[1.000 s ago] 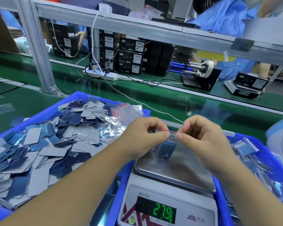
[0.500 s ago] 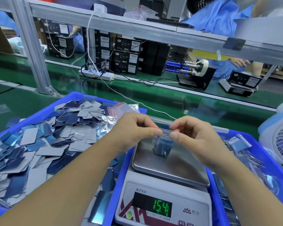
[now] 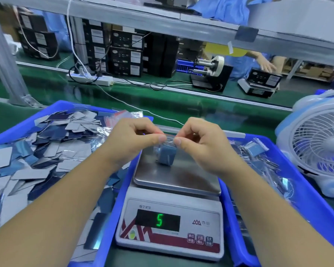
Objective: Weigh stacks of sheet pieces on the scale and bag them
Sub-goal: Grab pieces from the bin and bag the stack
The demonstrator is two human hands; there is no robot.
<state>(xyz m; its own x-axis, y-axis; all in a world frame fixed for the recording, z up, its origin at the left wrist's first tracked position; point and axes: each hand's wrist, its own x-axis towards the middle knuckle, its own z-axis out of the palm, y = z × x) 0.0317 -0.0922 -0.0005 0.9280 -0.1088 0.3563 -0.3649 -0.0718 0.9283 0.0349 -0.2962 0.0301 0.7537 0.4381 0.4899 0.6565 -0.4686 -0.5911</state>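
Both hands pinch a small clear bag over the scale, hemmed in by two blue trays.

At frame centre the left hand (image 3: 132, 140) and right hand (image 3: 200, 143) each grip the red-edged top of the bag (image 3: 167, 152), which holds a blue stack of sheet pieces (image 3: 165, 156); its bottom seems to touch the scale (image 3: 174, 189) pan. Loose sheet pieces fill the left tray (image 3: 69, 106); filled bags lie in the right tray (image 3: 305, 189). A fan (image 3: 320, 145) crowds the right edge. Open green counter (image 3: 172, 105) lies beyond, toward the upper frame.
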